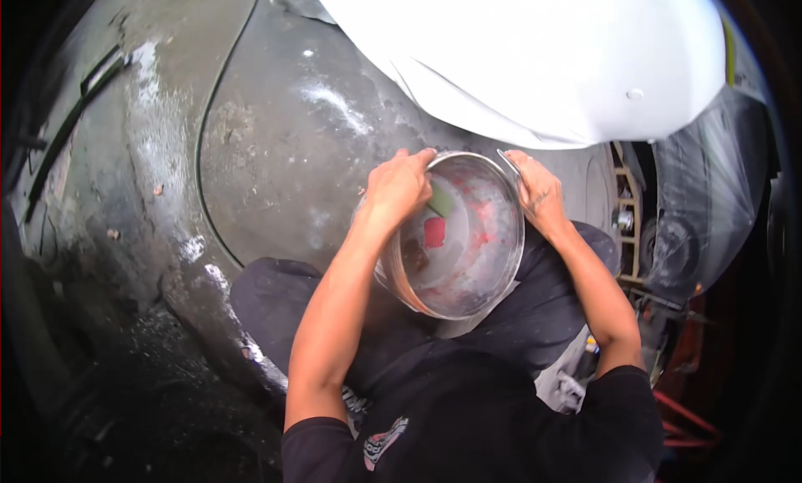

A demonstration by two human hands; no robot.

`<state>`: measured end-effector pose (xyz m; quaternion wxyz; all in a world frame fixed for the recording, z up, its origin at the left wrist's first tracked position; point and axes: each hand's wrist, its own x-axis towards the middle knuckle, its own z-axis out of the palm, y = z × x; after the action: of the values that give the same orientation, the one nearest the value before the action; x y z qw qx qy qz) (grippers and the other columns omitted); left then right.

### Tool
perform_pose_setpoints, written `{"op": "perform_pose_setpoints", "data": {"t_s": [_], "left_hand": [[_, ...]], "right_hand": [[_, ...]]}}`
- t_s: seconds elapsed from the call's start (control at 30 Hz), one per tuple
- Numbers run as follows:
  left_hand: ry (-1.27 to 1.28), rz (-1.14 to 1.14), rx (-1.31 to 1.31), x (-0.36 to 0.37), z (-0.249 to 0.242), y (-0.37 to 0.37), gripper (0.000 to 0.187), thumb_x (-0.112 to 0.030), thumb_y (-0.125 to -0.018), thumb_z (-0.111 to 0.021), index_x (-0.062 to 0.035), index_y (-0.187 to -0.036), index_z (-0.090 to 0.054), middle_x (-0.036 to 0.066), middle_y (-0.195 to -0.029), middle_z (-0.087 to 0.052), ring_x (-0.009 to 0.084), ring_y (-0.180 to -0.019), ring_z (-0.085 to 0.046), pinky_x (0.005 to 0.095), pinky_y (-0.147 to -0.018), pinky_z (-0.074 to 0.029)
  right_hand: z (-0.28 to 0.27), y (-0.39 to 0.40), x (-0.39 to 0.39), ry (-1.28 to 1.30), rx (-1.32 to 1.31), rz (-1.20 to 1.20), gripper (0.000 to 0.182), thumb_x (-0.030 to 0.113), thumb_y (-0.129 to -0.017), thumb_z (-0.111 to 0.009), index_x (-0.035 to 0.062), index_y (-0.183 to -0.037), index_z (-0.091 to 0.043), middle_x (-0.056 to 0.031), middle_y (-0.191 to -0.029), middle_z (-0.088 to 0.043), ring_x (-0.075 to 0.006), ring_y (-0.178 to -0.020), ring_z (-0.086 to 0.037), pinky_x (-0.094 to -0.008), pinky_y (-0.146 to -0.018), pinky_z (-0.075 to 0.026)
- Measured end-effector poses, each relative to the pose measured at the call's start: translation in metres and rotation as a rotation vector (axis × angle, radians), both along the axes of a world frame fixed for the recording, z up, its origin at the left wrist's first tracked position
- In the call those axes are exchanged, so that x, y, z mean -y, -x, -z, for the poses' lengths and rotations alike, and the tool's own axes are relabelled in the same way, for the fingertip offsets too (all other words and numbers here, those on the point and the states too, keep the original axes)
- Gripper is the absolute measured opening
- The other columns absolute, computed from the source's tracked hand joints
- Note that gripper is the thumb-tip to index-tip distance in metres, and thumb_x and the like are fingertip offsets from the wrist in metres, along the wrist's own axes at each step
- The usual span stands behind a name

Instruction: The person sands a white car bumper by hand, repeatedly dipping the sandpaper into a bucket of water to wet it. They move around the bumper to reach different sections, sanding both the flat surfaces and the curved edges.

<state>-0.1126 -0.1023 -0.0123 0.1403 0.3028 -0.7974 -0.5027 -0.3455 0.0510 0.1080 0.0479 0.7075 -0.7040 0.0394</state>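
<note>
Metal bucket (458, 257) at frame centre, rim gripped by right hand (539, 195), green sponge (440, 200) clenched in left hand (399, 186) inside it, red piece (433, 231) below.

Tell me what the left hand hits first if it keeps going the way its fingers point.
The left hand reaches over the rim of the round metal basin, fingers angled down to the right. First in that line is probably the green pad at its fingertips, then the red piece. Depth is unclear.
</note>
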Motion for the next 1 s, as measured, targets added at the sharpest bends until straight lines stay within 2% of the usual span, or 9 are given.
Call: {"op": "perform_pose_setpoints", "data": {"t_s": [0.3, 0.37, 0.47, 0.5, 0.53, 0.73, 0.77, 0.87, 1.0], "left_hand": [[0.022, -0.092, 0.143, -0.022, -0.038, -0.075, 0.053, -0.009, -0.096, -0.061, -0.0057, -0.149, -0.055, 0.028, -0.117, -0.068, 0.0484, -0.113, -0.064, 0.0528, -0.098, -0.051], [0.032, -0.195, 0.149, -0.028, -0.038, -0.078, 0.057, -0.004, -0.095, -0.061, -0.0079, -0.151, -0.054, 0.027, -0.114, -0.066, 0.0468, -0.108, -0.066, 0.0546, -0.093, -0.052], [0.016, -0.217, 0.113, -0.032, -0.032, -0.077, 0.057, -0.002, -0.094, -0.06, -0.0082, -0.15, -0.056, 0.026, -0.121, -0.067, 0.0462, -0.113, -0.065, 0.0509, -0.098, -0.051], [0.037, -0.224, 0.124, -0.031, -0.024, -0.075, 0.057, -0.002, -0.094, -0.06, -0.0082, -0.15, -0.056, 0.026, -0.121, -0.067, 0.0462, -0.113, -0.065, 0.0509, -0.098, -0.051], [-0.012, -0.236, 0.063, -0.032, -0.013, -0.075, 0.056, 0.0, -0.094, -0.059, -0.0065, -0.15, -0.056, 0.025, -0.126, -0.067, 0.0431, -0.118, -0.065, 0.0476, -0.103, -0.05], [-0.336, -0.251, -0.05, -0.029, -0.014, -0.071, 0.057, 0.008, -0.091, -0.052, 0.0014, -0.148, -0.057, 0.015, -0.137, -0.069, 0.0218, -0.127, -0.064, 0.0321, -0.111, -0.045], [-0.337, -0.233, -0.044, -0.029, -0.019, -0.069, 0.057, 0.009, -0.091, -0.051, 0.0013, -0.147, -0.058, 0.014, -0.135, -0.07, 0.0207, -0.125, -0.064, 0.0318, -0.11, -0.046], [-0.272, -0.258, -0.007, -0.031, -0.014, -0.071, 0.057, 0.008, -0.09, -0.052, 0.0008, -0.146, -0.06, 0.01, -0.131, -0.071, 0.0183, -0.12, -0.065, 0.0311, -0.107, -0.047], [-0.283, -0.32, 0.035, -0.031, -0.014, -0.064, 0.054, 0.0, -0.092, -0.058, 0.0006, -0.145, -0.061, 0.007, -0.122, -0.073, 0.0155, -0.108, -0.066, 0.0302, -0.1, -0.05]], "right_hand": [[0.117, 0.102, -0.048, 0.171, 0.564, 0.891, 0.032, 0.002, -0.098, -0.057, -0.003, -0.129, -0.063, -0.0192, -0.102, -0.074, -0.0318, -0.09, -0.073, -0.0419, -0.081, -0.057], [0.181, 0.157, -0.054, 0.794, 1.364, 1.067, 0.024, 0.001, -0.097, -0.057, -0.0037, -0.119, -0.066, -0.016, -0.093, -0.072, -0.0274, -0.082, -0.07, -0.0389, -0.078, -0.057], [0.167, 0.149, -0.023, 1.158, 1.911, 0.959, 0.013, 0.002, -0.094, -0.058, -0.0004, -0.103, -0.067, -0.0141, -0.091, -0.068, -0.03, -0.084, -0.069, -0.039, -0.081, -0.057], [0.175, 0.153, -0.013, 1.033, 1.978, 1.078, 0.006, 0.001, -0.085, -0.062, 0.0018, -0.092, -0.063, -0.0078, -0.076, -0.058, -0.0239, -0.066, -0.06, -0.0385, -0.062, -0.055], [0.195, 0.143, 0.001, 1.15, 2.296, 0.798, 0.008, -0.002, -0.082, -0.06, 0.0025, -0.089, -0.06, -0.0114, -0.083, -0.063, -0.0284, -0.078, -0.065, -0.0393, -0.073, -0.058], [0.246, 0.133, 0.028, 0.661, 2.689, 0.632, 0.016, -0.003, -0.089, -0.052, -0.0024, -0.097, -0.065, -0.0165, -0.093, -0.07, -0.0272, -0.092, -0.07, -0.0378, -0.087, -0.059], [0.173, 0.094, 0.032, 0.72, 2.5, 0.68, 0.02, -0.003, -0.087, -0.053, -0.0052, -0.103, -0.065, -0.019, -0.102, -0.072, -0.0303, -0.1, -0.071, -0.0406, -0.093, -0.058], [0.2, 0.12, 0.011, 0.807, 2.605, 0.39, 0.031, -0.002, -0.086, -0.053, -0.0085, -0.114, -0.063, -0.0217, -0.114, -0.072, -0.0343, -0.11, -0.07, -0.0454, -0.103, -0.056], [0.199, 0.112, 0.009, 0.873, 2.702, 0.497, 0.036, 0.0, -0.086, -0.054, -0.0091, -0.12, -0.06, -0.0229, -0.12, -0.071, -0.0367, -0.112, -0.069, -0.0489, -0.107, -0.054]]}}
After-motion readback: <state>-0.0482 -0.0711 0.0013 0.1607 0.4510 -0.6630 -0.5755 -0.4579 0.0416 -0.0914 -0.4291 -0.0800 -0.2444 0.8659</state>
